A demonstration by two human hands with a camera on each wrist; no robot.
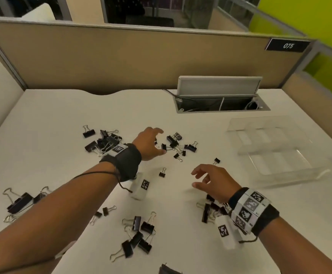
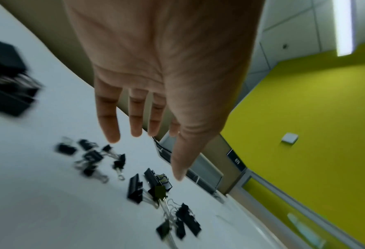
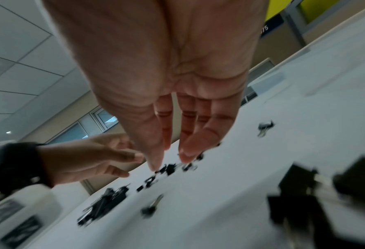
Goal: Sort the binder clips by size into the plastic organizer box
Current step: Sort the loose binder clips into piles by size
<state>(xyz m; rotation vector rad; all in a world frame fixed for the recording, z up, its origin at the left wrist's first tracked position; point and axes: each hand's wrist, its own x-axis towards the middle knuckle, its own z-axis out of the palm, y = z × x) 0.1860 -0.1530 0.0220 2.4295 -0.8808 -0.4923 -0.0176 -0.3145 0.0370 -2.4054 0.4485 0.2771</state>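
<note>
Clips (image 1: 176, 144) lie tangled on the worktop (image 1: 62, 119) beneath my left hand (image 1: 150, 144), both hands' fingers apart and empty, so I risk lifting mixed sizes toward the empty organizer box (image 1: 279, 149) at right.

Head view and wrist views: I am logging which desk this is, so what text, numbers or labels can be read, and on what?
"075": white digits on the dark nameplate at the partition's top right corner.
Same nameplate in both wrist views: blurred or cut off, not readable.
Wristband tags: black-and-white marker patterns, no text.
Binder clips and organizer box: no readable print.
</note>
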